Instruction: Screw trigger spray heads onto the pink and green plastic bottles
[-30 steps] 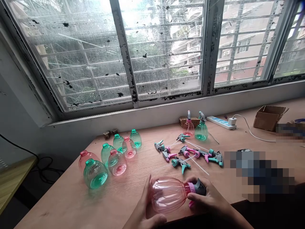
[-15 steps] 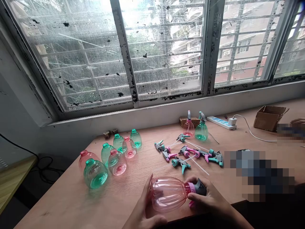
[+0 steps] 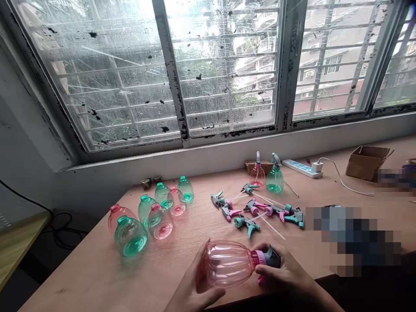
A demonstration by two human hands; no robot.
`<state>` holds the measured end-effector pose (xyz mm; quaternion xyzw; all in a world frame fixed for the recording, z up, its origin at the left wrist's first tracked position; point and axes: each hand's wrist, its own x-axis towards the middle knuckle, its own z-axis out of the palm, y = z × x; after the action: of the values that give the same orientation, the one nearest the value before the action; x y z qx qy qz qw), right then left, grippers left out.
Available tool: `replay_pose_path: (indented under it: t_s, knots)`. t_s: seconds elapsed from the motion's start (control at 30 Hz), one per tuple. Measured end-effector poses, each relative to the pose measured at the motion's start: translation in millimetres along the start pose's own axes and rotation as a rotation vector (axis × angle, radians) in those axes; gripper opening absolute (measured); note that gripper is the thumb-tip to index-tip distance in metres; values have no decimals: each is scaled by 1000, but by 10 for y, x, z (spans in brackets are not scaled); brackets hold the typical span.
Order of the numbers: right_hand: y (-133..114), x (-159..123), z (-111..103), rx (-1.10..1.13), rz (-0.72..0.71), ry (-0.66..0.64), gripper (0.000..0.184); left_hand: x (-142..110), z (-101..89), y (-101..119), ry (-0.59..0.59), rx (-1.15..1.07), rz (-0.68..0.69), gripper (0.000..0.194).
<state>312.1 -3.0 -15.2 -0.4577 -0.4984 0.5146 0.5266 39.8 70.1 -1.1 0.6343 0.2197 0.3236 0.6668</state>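
A clear pink bottle (image 3: 229,263) lies on its side in the air just over the table's front edge, its neck pointing right. My left hand (image 3: 198,281) cups its base, with the thumb along the lower side. A grey and pink trigger spray head (image 3: 272,256) sits on the neck by its pink collar. My right hand (image 3: 287,271) grips that head, thumb near the collar; part of the trigger is hidden. Beyond the hands, several loose spray heads (image 3: 248,223) in green, pink and grey lie in a pile, their thin tubes crossing.
Several headless bottles, green (image 3: 131,238) and pink (image 3: 161,225), stand at left. Near the window are a pink spray bottle (image 3: 257,177) and a green spray bottle (image 3: 274,181) with heads on. A power strip (image 3: 300,167) and cardboard box (image 3: 367,164) lie at right, beside blurred patches.
My left thumb has shifted slightly up and left along the bottle, which stays almost in place. A hand at the far right edge has gone out of sight.
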Motion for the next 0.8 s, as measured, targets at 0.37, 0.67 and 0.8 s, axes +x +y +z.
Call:
replay_pose_path:
  t_s: [0.37, 0.67, 0.8]
  knots:
    - [81, 27, -24, -22, -37, 24, 41, 11, -13, -11, 62, 39, -42, 88]
    - [72, 23, -36, -51, -60, 26, 41, 9, -5, -52, 31, 3, -38, 87]
    - [21, -6, -26, -9, -9, 10, 42, -7, -21, -50, 28, 63, -55, 107]
